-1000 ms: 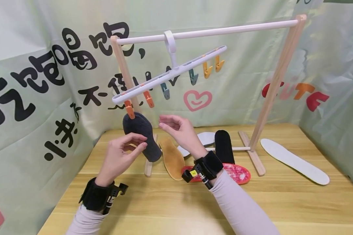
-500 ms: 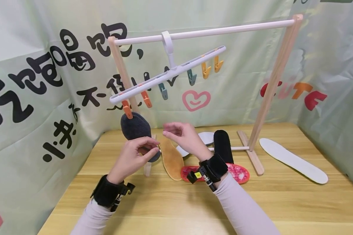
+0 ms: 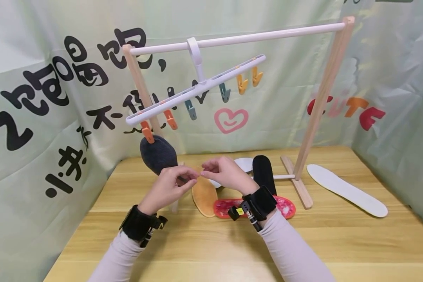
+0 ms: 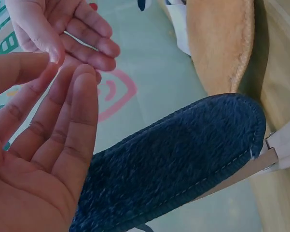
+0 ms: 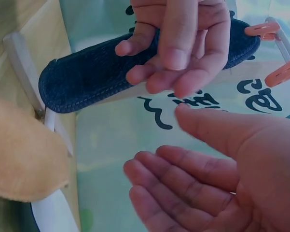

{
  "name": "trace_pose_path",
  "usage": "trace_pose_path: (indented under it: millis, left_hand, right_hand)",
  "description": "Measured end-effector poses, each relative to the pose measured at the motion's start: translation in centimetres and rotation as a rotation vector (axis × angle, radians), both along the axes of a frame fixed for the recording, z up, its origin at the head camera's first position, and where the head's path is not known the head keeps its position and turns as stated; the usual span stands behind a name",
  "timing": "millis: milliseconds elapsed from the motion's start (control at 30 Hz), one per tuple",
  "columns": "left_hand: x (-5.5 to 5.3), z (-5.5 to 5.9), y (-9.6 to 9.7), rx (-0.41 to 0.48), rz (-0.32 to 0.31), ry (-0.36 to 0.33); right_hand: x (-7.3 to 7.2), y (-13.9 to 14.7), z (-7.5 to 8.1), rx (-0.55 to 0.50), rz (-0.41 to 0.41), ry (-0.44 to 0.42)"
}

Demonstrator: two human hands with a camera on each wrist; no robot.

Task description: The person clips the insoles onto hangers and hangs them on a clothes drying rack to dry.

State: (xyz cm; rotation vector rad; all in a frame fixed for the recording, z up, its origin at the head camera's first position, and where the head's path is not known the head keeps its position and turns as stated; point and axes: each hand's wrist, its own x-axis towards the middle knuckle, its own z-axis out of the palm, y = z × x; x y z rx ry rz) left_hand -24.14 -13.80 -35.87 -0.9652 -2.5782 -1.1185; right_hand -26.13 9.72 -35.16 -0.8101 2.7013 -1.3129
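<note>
A dark blue-grey fuzzy insole [image 3: 158, 153] hangs by one end from the outermost orange clip [image 3: 147, 132] of the white clip hanger [image 3: 183, 96]. My left hand [image 3: 172, 186] is in front of its lower part, holding nothing, fingers loosely extended. My right hand [image 3: 227, 174] faces it with relaxed fingers and nothing in them. In the head view the fingertips of both hands come right up to each other, over the tan insole [image 3: 203, 197]. In the left wrist view the dark insole [image 4: 178, 159] lies beyond the left fingers, apart from them.
The hanger hooks on a rack's white bar [image 3: 268, 36]; its other orange, teal and yellow clips [image 3: 241, 85] hold nothing. On the table [image 3: 204, 246] are a red patterned insole [image 3: 285, 206], a black insole [image 3: 263, 172] and a long white insole [image 3: 345, 190]. More white pieces [image 3: 244, 163] lie behind.
My left hand has moved right, from beside the hanging insole to in front of its lower end. My right hand has come slightly down; the fingertips are now close together.
</note>
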Motion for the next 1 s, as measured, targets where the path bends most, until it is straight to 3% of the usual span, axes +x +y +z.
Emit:
trace_pose_path:
  millis: [533,1000]
  left_hand:
    - [-2.1,-1.1,1.7,-0.165,-0.008,0.041]
    - [-3.1,-2.0,3.1,-0.219,-0.024,-0.011]
  right_hand:
    - [-0.2,1.2,-1.2,0.097,-0.07,-0.024]
    - [-0.1,1.4,-3.1,0.193,-0.117,-0.07]
